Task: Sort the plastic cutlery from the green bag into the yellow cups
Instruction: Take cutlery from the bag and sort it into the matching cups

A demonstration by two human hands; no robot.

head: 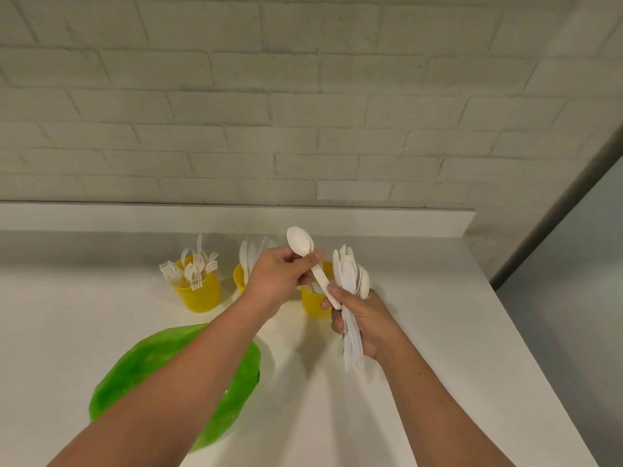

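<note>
My left hand [278, 276] pinches a white plastic spoon [300, 242] by its neck, bowl up, above the cups. My right hand [362, 320] grips a bundle of white cutlery [350, 281], and its fingertips touch the spoon's handle end. Three yellow cups stand in a row on the counter. The left cup [202, 293] holds several forks. The middle cup [240, 278] holds knives and is partly hidden by my left hand. The right cup [313, 303] sits behind both hands. The green bag [135, 369] lies flat under my left forearm.
The white counter [438, 315] ends at a raised ledge against a pale brick wall [303, 96]. Its right edge runs diagonally, with grey floor [573, 298] beyond it.
</note>
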